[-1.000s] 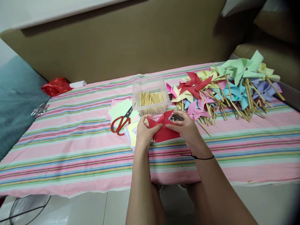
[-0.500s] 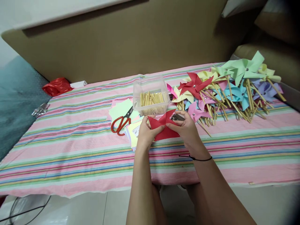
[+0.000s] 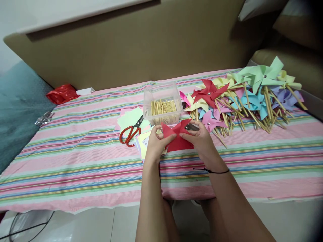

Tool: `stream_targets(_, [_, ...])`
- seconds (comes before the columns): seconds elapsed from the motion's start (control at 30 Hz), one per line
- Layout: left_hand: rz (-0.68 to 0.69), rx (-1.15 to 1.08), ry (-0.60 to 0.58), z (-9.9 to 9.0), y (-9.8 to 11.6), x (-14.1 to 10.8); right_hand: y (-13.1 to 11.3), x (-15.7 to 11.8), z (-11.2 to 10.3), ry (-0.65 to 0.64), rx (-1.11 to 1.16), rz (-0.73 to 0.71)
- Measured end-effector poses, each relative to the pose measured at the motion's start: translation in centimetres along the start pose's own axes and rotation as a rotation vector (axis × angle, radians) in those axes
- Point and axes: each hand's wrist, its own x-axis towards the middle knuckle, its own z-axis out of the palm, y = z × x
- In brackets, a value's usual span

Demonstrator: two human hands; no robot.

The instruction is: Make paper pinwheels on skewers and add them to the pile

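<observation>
A red paper pinwheel (image 3: 178, 143) with pointed corners is held up between both hands, above the front part of the cloth. My left hand (image 3: 156, 141) is closed on its left side, the thumb pressing near the middle. On the other side my right hand (image 3: 198, 136) grips it, thumb also reaching toward the centre. A small dark metal object (image 3: 191, 127) shows behind the right fingers; I cannot tell whether they touch it. Just beyond the hands stands a clear plastic box (image 3: 163, 89) of short wooden sticks (image 3: 164, 107).
Scissors (image 3: 131, 132) with red handles lie on coloured paper sheets (image 3: 129, 118) left of the box. Many finished pinwheels (image 3: 262, 77) on sticks are heaped at the right. A red plastic bag (image 3: 62, 94) lies far left on the striped cloth (image 3: 83, 158).
Both hands stay on the red paper pinwheel, which has shifted very slightly. Its upper corner appears folded a little lower toward the centre. The view has moved a touch.
</observation>
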Motion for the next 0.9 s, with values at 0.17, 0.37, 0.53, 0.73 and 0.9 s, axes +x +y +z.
stream_targets(0.17, [0.097,-0.061,-0.004,-1.9,0.6,0.2,-0.7,0.3,-0.1,0.084,0.171,0.068])
stream_targets(0.37, [0.304,0.074,-0.245,-2.8,0.6,0.0,-0.7,0.2,-0.2,0.009,0.209,0.095])
stream_targets(0.53, [0.326,0.185,-0.257,-2.4,0.6,-0.1,-0.3,0.5,-0.3,0.019,0.165,0.080])
stream_targets(0.73, [0.304,0.235,-0.187,-2.3,0.7,-0.1,-0.6,0.2,-0.2,0.001,0.126,0.089])
stream_targets(0.9, [0.275,0.227,-0.200,-2.3,0.8,-0.4,-0.6,0.1,-0.2,-0.015,0.140,0.075])
